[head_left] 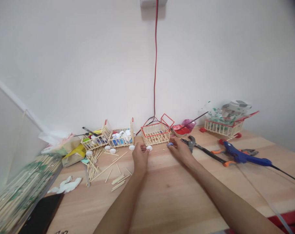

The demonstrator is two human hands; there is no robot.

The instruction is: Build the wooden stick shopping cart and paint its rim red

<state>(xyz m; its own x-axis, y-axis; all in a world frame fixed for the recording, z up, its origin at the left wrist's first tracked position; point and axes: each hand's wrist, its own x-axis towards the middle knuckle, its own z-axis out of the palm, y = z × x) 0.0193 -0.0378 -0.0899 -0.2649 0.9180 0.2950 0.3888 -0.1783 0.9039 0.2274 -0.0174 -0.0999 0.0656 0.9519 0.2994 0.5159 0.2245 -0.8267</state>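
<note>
A small stick-built cart with red trim stands on the wooden table near the wall. My left hand rests on the table just in front of it, fingers curled, fingertips beside a white bottle cap. My right hand lies to the right of the cart and pinches a small bluish cap at its fingertips.
Two stick baskets with caps stand to the left, with loose sticks scattered before them. Pliers, a blue glue gun with cord, a red dish and another loaded stick cart lie to the right. A red-black cable hangs down the wall.
</note>
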